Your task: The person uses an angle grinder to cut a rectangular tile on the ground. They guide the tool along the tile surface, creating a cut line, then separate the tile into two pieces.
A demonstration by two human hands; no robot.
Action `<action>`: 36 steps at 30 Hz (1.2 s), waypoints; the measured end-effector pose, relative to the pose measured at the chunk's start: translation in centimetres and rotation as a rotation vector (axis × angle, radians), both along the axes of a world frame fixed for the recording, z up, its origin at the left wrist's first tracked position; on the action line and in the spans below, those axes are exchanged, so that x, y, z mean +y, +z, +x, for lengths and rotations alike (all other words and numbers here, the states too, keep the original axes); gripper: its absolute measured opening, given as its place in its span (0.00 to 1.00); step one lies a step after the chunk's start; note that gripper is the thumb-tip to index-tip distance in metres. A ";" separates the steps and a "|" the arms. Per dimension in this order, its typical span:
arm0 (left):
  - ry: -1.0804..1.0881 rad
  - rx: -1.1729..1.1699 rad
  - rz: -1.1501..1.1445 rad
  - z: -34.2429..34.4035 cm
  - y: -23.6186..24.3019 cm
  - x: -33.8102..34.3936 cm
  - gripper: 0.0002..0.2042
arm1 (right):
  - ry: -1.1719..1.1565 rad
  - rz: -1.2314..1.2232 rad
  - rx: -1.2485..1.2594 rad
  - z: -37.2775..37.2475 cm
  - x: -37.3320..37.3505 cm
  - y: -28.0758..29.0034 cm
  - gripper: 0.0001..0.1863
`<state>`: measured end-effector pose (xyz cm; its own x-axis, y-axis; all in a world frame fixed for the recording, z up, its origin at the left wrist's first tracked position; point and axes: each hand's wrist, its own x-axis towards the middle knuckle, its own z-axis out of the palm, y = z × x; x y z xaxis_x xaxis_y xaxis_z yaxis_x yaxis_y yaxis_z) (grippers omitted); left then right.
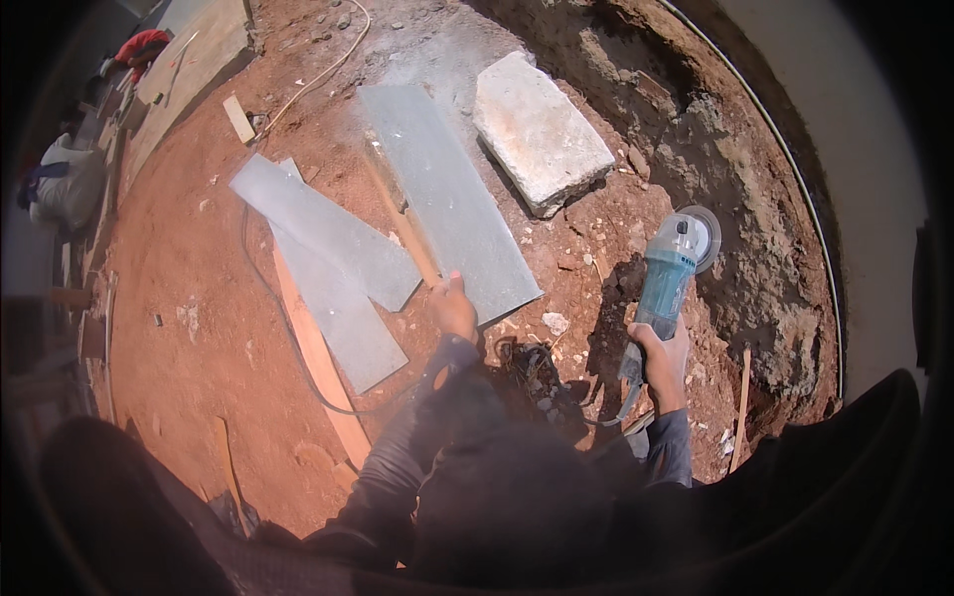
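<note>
The fingers of the right hand (664,360) are wrapped around the blue-green angle grinder (664,283). It is on the right, with its round disc (707,238) pointing away from the person. The left hand (454,313) is at the near end of a wood strip (420,250), beside the long gray slab (452,199); I cannot tell if its fingers grip anything. Two gray slabs overlap to the left. A chunky white block (542,134) sits past the long slab, on red dirt (199,348).
</note>
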<state>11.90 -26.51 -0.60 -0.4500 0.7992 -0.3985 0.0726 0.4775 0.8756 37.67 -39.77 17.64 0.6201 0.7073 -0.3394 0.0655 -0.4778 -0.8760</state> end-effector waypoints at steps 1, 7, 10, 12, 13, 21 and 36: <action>0.076 0.005 0.019 0.1 0.0 0.0 0.18 | -0.002 -0.006 0.001 -0.3 0.1 0.1 0.23; 0.024 -0.128 0.036 -5.0 -0.4 -0.7 0.13 | 0.002 0.005 0.017 -0.3 0.0 0.3 0.23; 0.031 -0.137 0.068 -6.8 -0.3 -1.1 0.12 | 0.013 0.003 0.016 -0.2 0.1 0.7 0.22; 0.022 -0.215 0.131 -7.8 0.7 -1.8 0.12 | 0.009 -0.005 0.018 -0.1 0.1 0.7 0.22; 0.019 -0.254 0.163 -8.3 0.9 -2.1 0.11 | 0.005 -0.010 0.014 0.0 0.0 0.5 0.22; 0.037 -0.250 0.181 -10.5 -0.5 -8.6 0.10 | 0.025 -0.039 0.009 0.1 0.0 0.1 0.23; -0.072 -0.045 0.102 -6.7 -0.1 -8.0 0.27 | 0.169 -0.147 -0.071 -1.9 2.6 -0.6 0.30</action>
